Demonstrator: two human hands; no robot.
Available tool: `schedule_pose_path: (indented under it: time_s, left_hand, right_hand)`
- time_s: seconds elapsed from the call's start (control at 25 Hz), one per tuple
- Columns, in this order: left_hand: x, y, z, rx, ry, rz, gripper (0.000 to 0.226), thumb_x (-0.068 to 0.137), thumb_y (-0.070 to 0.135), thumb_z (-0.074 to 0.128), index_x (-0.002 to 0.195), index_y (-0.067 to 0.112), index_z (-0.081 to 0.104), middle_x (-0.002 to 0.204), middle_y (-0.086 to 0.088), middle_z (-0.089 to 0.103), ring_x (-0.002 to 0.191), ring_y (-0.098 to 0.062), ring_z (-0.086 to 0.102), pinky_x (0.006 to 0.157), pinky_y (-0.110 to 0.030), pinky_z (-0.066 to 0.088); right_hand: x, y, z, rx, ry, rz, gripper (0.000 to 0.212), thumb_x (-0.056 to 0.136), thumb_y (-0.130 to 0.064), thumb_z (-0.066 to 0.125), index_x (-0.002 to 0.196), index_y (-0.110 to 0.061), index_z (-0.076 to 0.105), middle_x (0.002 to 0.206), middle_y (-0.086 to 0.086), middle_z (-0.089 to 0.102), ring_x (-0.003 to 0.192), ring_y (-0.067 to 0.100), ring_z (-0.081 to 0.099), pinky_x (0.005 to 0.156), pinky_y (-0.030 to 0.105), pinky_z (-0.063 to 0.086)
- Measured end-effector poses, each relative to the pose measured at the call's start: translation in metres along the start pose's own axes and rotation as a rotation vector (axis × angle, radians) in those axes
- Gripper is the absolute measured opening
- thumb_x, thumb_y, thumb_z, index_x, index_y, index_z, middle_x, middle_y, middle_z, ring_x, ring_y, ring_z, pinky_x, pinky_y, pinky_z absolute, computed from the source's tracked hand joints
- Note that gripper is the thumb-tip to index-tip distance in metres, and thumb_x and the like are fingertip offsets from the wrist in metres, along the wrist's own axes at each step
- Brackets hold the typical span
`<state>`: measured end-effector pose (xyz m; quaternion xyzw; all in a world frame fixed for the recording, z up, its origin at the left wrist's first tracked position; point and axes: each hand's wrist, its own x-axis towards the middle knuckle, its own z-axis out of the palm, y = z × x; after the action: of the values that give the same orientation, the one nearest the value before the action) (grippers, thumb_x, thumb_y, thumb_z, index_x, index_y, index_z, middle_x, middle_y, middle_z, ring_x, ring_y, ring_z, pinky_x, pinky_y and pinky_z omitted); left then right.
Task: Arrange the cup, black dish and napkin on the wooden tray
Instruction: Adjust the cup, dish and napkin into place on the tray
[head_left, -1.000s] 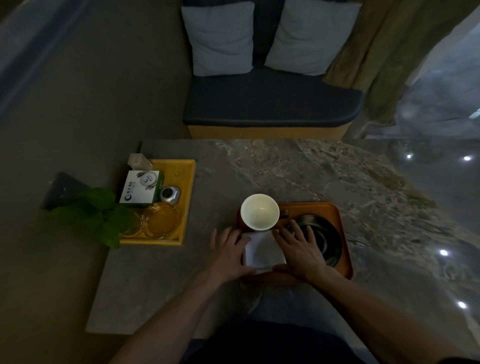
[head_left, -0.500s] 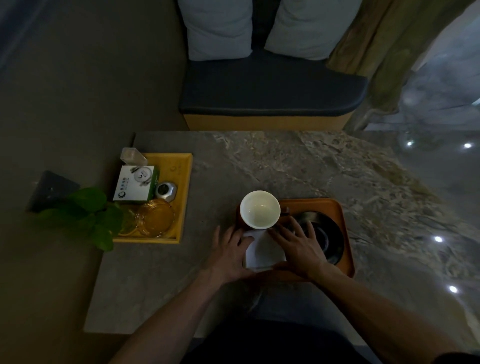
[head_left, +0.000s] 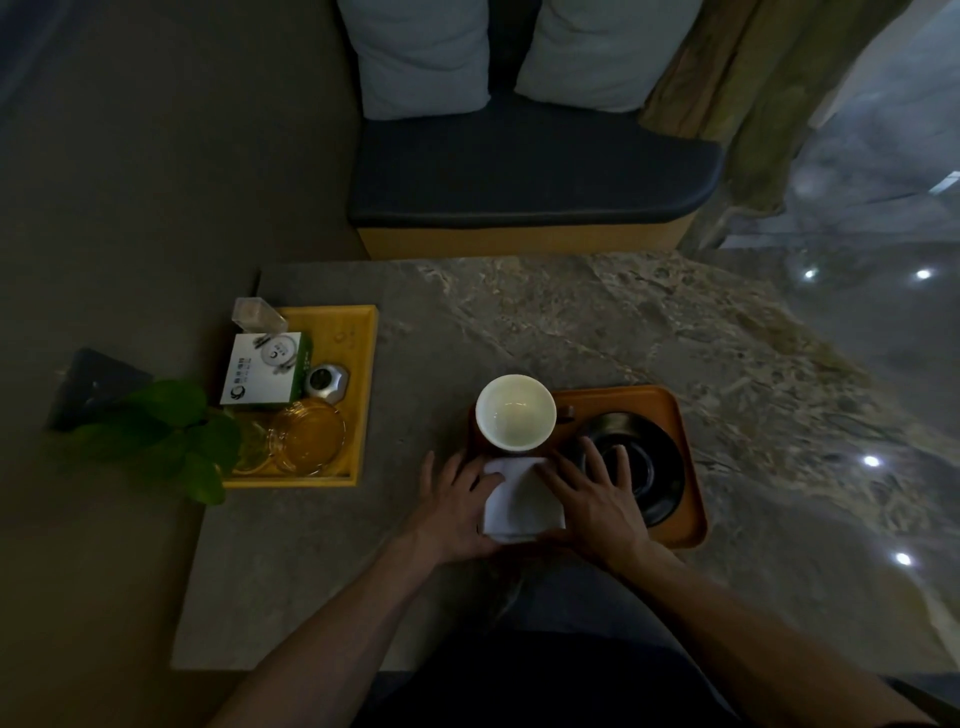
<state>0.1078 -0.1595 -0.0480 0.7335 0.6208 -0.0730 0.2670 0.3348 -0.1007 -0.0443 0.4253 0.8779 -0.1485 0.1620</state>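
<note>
Your two hands lie flat, fingers spread, on one white napkin (head_left: 522, 501): your left hand (head_left: 457, 506) presses its left edge, your right hand (head_left: 597, 501) its right edge, neither curled around anything. The napkin sits at the near left corner of the one wooden tray (head_left: 685, 467), close to the near edge of the tabletop (head_left: 519, 322). One white cup (head_left: 515, 413) stands upright at the tray's far left corner, just beyond the napkin. One black dish (head_left: 647, 467) fills the tray's right half, your right fingertips over its left rim. Near the tabletop's left edge, a second, yellow tray (head_left: 363, 374) carries one white box (head_left: 262, 376) and glass dishes (head_left: 306, 436).
</note>
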Motion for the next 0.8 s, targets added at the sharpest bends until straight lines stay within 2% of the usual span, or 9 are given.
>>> schedule_pose_path:
  time_s: [0.4, 0.8]
  left_hand:
    - [-0.004, 0.001, 0.011, -0.013, 0.03, -0.026, 0.091, 0.074, 0.072, 0.059, 0.15, 0.035, 0.023, 0.161, 0.003, 0.019, 0.148, -0.027, 0.009, 0.117, -0.06, 0.001]
    - [-0.007, 0.002, 0.012, -0.033, 0.043, -0.028, 0.091, 0.075, 0.07, 0.06, 0.15, 0.036, 0.02, 0.161, 0.003, 0.018, 0.148, -0.028, 0.008, 0.117, -0.06, 0.0]
  right_hand:
    - [-0.008, 0.001, 0.005, -0.026, -0.016, -0.016, 0.091, 0.081, -0.069, 0.053, 0.153, -0.036, 0.01, 0.164, 0.002, 0.007, 0.147, 0.041, -0.011, 0.109, 0.07, -0.013]
    - [-0.011, -0.003, 0.007, -0.07, -0.013, -0.039, 0.08, 0.085, -0.061, 0.054, 0.151, -0.038, 0.015, 0.164, 0.003, 0.008, 0.147, 0.04, -0.013, 0.109, 0.069, -0.014]
